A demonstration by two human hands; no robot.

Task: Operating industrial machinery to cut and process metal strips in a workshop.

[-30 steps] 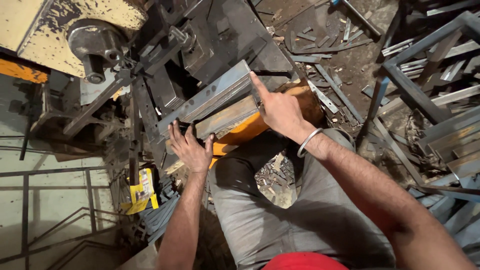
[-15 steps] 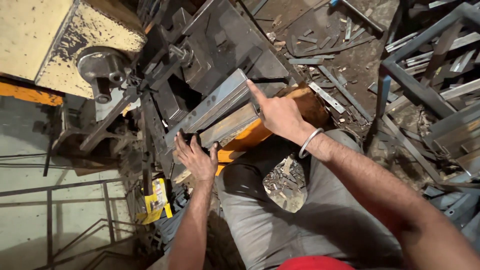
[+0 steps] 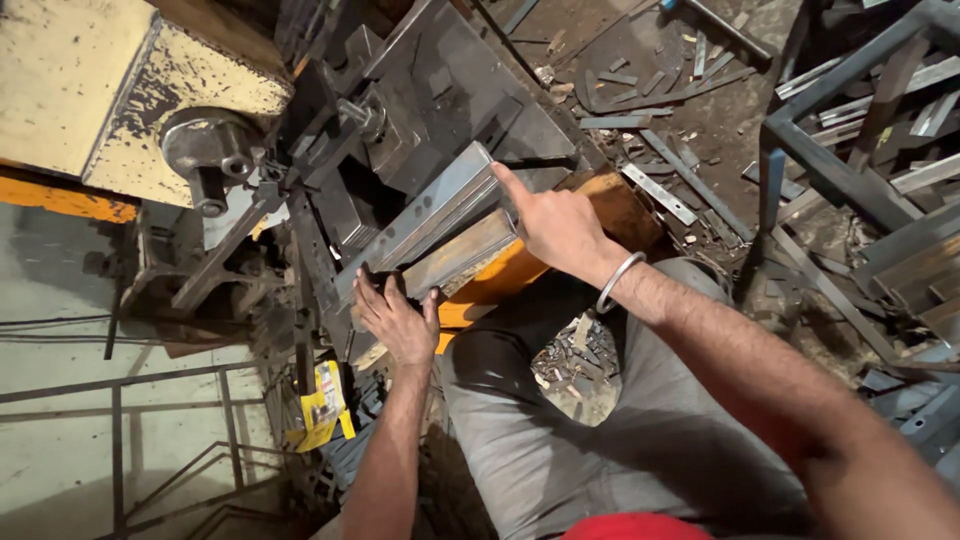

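- My right hand (image 3: 560, 228) rests half open on the upper end of the steel angle bars (image 3: 440, 225), forefinger stretched along them.
- My left hand (image 3: 395, 318) cups their lower end, fingers spread.
- The bars' long axis runs from my left hand up toward my right, lying on the press machine (image 3: 420, 95).
- Scrap offcuts (image 3: 575, 365) fill the hollow below my right wrist.
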